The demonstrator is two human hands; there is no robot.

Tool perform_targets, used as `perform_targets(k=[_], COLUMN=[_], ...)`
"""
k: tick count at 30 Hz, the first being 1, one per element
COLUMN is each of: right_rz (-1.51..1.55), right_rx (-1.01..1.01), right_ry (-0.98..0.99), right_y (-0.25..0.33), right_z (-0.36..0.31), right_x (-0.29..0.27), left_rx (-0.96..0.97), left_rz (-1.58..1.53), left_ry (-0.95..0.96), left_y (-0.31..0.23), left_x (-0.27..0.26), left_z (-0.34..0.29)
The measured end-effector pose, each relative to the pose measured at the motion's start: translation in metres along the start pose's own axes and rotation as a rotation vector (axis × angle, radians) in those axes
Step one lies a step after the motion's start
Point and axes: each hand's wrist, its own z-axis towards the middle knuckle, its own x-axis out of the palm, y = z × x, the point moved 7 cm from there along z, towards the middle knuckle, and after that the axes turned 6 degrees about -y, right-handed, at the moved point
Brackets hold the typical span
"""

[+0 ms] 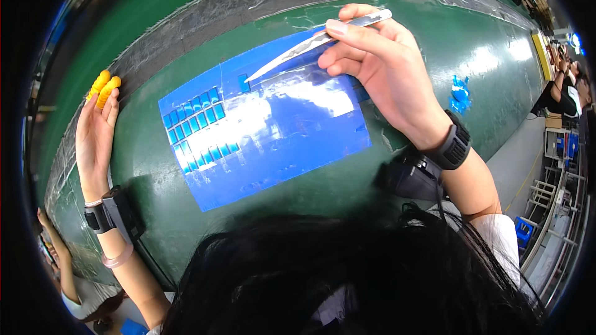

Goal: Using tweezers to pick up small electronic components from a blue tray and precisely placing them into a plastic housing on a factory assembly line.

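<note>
My right hand [392, 68] grips a pair of metal tweezers [292, 53] between thumb and fingers. The tips point down to the left and meet the edge of a small dark blue rectangular piece [243, 83]. That piece lies apart from the others on a shiny blue sheet [279, 158]. Several similar pieces [194, 124] sit in rows on the sheet's left part. Away to the left, my left hand [95, 142] is stretched out over the table, its fingers extended. Yellow finger cots [102, 85] cover two of its fingertips, and I see nothing held there.
The green tabletop [155, 189] carries a worn dark strip [205, 25] along its far side. Crumpled blue film [459, 94] lies to the right. Another person's arm [57, 245] shows at the lower left. People [562, 90] and racks [540, 211] stand beyond the right edge.
</note>
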Motion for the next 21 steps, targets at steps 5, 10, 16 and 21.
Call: perform_targets(k=[5, 10, 16, 21], right_rz=[0.048, 0.085, 0.105, 0.154], right_rx=[-0.058, -0.114, -0.196, -0.248], right_ry=[0.007, -0.01, -0.07, -0.09], right_y=[0.008, 0.011, 0.023, 0.032], right_z=[0.001, 0.006, 0.01, 0.016], right_x=[-0.002, -0.008, -0.024, -0.038], left_rx=[0.004, 0.018, 0.026, 0.043], left_rz=[0.025, 0.109, 0.081, 0.089], left_ry=[0.027, 0.041, 0.056, 0.062], left_y=[-0.001, -0.003, 0.003, -0.001], left_x=[0.008, 0.011, 0.021, 0.021], left_z=[0.0, -0.006, -0.006, -0.009])
